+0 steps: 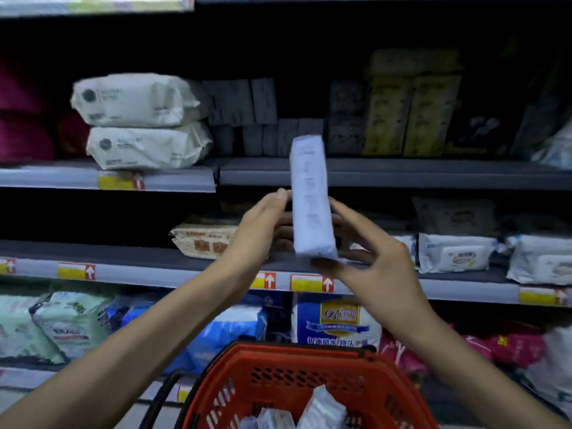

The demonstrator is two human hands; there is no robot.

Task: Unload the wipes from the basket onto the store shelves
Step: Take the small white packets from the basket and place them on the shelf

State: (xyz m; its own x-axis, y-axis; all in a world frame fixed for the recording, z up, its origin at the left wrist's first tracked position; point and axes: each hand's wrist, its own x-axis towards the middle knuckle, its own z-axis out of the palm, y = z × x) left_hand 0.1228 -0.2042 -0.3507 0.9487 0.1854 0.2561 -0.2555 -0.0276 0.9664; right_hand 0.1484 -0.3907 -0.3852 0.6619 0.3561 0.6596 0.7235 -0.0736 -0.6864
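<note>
Wipes pack in hand: a pale white-lavender wipes pack [312, 196] is held up on end, pretty much upright, narrow side facing the camera, in front of the middle shelves. Print on it is too blurry to read.
Left hand: left hand [263, 226] is on the pack's left side, fingers [280, 196] pressed against it about halfway up.
Right hand: right hand [376, 258] cups the lower right, thumb tucked under the bottom edge, so both hands are gripping the same pack.
Basket: red plastic basket [297, 363] sits near, bottom centre, with a black handle down on its left. A few more white wipes packets [322, 408] are poking up inside.
Upper shelf: upper shelf [387, 173] has two cream packs [142, 120] stacked on the left, dark grey boxes behind the held pack, and yellowish boxes [411, 109] further right.
Middle shelf: middle shelf [139, 258] has a beige pack with orange print [204, 238] just left of the hands, and white packs with lids [455, 252] on the right.
Lower shelf: mint green packs [71, 323] on the left, blue ones in the centre behind the basket, pink ones to the right.
Price tags: yellow and red price tags [120, 180] with white arrows run along the shelf edges.
</note>
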